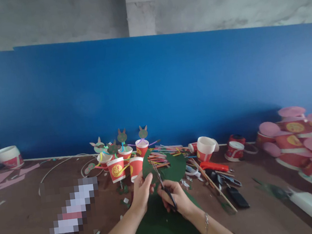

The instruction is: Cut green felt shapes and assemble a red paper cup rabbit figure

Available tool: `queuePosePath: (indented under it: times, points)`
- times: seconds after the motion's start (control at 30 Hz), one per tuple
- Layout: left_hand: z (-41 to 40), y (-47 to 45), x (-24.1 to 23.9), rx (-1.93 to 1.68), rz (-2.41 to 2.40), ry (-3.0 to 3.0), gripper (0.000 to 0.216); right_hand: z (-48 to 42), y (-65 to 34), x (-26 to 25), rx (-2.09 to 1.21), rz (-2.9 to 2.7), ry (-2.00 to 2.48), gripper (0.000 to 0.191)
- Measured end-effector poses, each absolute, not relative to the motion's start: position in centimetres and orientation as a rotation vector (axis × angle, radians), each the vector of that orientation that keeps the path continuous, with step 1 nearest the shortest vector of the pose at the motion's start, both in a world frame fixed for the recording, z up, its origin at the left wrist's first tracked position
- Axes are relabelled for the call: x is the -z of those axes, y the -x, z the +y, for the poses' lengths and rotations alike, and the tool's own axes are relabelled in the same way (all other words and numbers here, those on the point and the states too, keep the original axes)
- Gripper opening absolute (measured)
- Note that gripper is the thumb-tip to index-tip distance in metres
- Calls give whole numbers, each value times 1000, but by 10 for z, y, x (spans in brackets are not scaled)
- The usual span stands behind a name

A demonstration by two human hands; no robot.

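My left hand (141, 193) pinches the edge of a dark green paper sheet (173, 165) and holds it up over the brown table. My right hand (176, 197) grips black-handled scissors (164, 187) whose blades point up into the green paper. More green paper (160, 229) lies flat under my forearms. Just behind my hands stand red and white paper cups (117, 169) with small animal-shaped paper figures on straws.
A heap of coloured straws (163, 155) lies behind the green sheet. A tipped cup (204, 148), a red cutter (214, 166) and black tools sit to the right. Stacked red cups with pink lids (302, 141) fill the far right. A blue wall panel backs the table.
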State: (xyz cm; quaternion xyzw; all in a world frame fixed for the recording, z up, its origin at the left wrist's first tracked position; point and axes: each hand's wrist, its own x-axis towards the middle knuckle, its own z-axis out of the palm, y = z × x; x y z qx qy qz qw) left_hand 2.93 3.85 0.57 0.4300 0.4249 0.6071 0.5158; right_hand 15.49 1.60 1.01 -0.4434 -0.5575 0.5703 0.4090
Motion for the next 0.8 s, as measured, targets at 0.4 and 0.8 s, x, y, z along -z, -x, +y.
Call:
queuePosePath:
  times: [0.4,0.8]
  points:
    - [37,-30,-10,-1438,994,-1067,25,16,-155,-10,-1417,-1416,1149,31]
    - [37,-31,-10,-1447,946,-1016,25,19,-157,-5,-1453,-1420,1073,34]
